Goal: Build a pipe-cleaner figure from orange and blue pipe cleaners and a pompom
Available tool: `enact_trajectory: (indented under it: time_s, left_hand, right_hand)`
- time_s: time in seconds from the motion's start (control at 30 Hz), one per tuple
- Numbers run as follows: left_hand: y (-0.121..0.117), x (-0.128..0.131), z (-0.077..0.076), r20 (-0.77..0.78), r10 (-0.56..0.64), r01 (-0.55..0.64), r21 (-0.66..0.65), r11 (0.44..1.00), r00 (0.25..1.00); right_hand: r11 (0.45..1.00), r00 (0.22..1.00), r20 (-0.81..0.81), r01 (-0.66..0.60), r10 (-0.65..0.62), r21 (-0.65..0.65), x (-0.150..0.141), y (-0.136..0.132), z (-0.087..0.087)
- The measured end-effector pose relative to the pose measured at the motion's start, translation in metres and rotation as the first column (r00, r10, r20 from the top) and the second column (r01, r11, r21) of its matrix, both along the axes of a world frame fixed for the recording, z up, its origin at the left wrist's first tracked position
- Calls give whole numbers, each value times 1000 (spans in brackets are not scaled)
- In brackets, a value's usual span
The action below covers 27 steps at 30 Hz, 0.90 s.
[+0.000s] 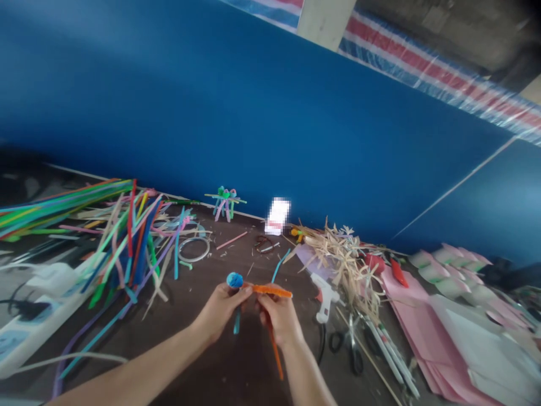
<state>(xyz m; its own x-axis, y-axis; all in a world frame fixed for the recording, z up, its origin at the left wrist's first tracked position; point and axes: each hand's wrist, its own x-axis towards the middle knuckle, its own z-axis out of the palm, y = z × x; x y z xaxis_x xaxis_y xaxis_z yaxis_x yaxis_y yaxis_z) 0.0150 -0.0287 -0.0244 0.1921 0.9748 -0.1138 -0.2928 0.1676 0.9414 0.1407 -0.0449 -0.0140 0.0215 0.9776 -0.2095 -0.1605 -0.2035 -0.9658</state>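
At the centre of the head view, my left hand (pixel 222 310) is closed in a pinch. Out of its top shows a blue rounded coil of pipe cleaner (pixel 235 279), and a short teal length hangs below the fingers. My right hand (pixel 279 316) grips an orange pipe cleaner (pixel 273 290); one stretch lies across the fingers towards the left thumb, the other hangs down past the palm. The fingertips of both hands almost meet. Whether the orange and blue pieces are joined is hidden by the fingers. A loose blue pipe cleaner (pixel 280 265) lies just beyond.
Pipe cleaners (pixel 135 242) in many colours crowd the left, beside a power strip (pixel 25 332). On the right are a glue gun (pixel 324 299), scissors (pixel 353 344), dried-looking craft flowers (pixel 350 256) and pink sheets (pixel 409 321). A blue partition (pixel 253 124) stands behind the table.
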Motion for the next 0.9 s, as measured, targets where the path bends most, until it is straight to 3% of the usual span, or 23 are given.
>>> enact_trajectory:
  time_s: [0.2, 0.3, 0.4, 0.47, 0.53, 0.6, 0.67, 0.73, 0.77, 0.83, 0.9]
  left_hand:
    - [1, 1, -9, -233, 130, -109, 101, 989, 964]
    - [3, -2, -8, -331, 137, -79, 184, 980, 934]
    - [4, -6, -2, -410, 147, -16, 307, 952, 900]
    - [5, -9, 3, -452, 142, 39, 369, 929, 881]
    - [5, -10, 7, -483, 109, 95, 379, 921, 869]
    - [6, -12, 10, -499, 38, 162, 350, 923, 866]
    - [7, -14, 12, -493, -64, 235, 294, 927, 867]
    - [8, -16, 14, -455, -202, 321, 203, 925, 867]
    - [8, -18, 15, -415, -270, 359, 153, 921, 869]
    - [7, -20, 17, -297, -386, 426, 80, 901, 874]
    - [5, -21, 16, -152, -435, 447, 54, 893, 887]
  right_hand:
    - [998, 996, 81, 46, -42, -40, -16, -10, -2]
    - [998, 990, 134, 52, -45, -46, -17, -13, 1]
    - [998, 964, 267, -10, -6, 59, -14, -17, 5]
    - [981, 898, 440, -63, -24, 182, -9, -20, 10]
    - [952, 770, 630, -108, -102, 285, -2, -22, 18]
    - [932, 628, 759, -147, -171, 331, 5, -24, 27]
    - [918, 552, 812, -192, -191, 347, 11, -24, 37]
    - [912, 570, 805, -224, -163, 343, 17, -21, 45]
    - [914, 615, 779, -236, -123, 330, 20, -19, 48]
    - [928, 748, 663, -265, 28, 261, 23, -12, 49]
    - [945, 875, 443, -287, 192, 157, 25, -6, 44]
